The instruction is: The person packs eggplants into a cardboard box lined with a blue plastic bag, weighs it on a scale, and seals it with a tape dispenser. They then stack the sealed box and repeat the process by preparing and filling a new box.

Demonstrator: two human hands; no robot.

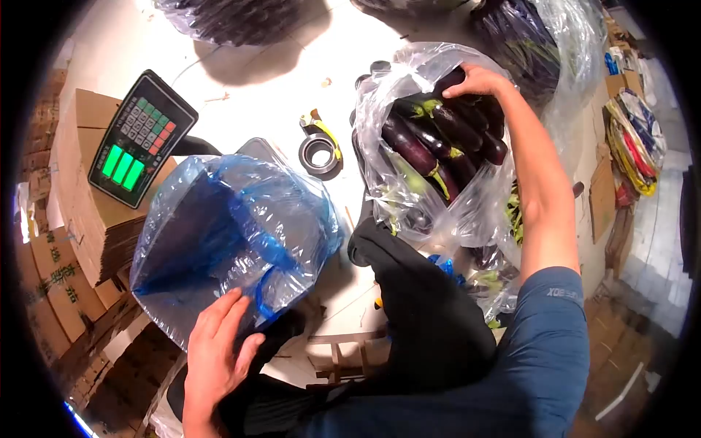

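My left hand (220, 352) lies at the near edge of a blue plastic bag (219, 226), its fingers stretched out and the thumb apart. The bag's mouth gapes, showing its crumpled blue inside. Over to the right, my right hand (482, 82) reaches into the far side of a clear plastic bag (376, 139) full of dark purple eggplants (456, 125) with green stems. Its thumb and fingers curl around an eggplant (451, 80) near the rim; some fingertips are hidden among the eggplants and plastic.
A scale display (142, 139) with green-lit screens stands at the left, by stacked flat cardboard (117, 233). Between the bags lie a tape roll (320, 153) and a yellow-handled tool (326, 133). More bagged eggplants (234, 18) are at the back. Colourful packaging (635, 142) sits far right.
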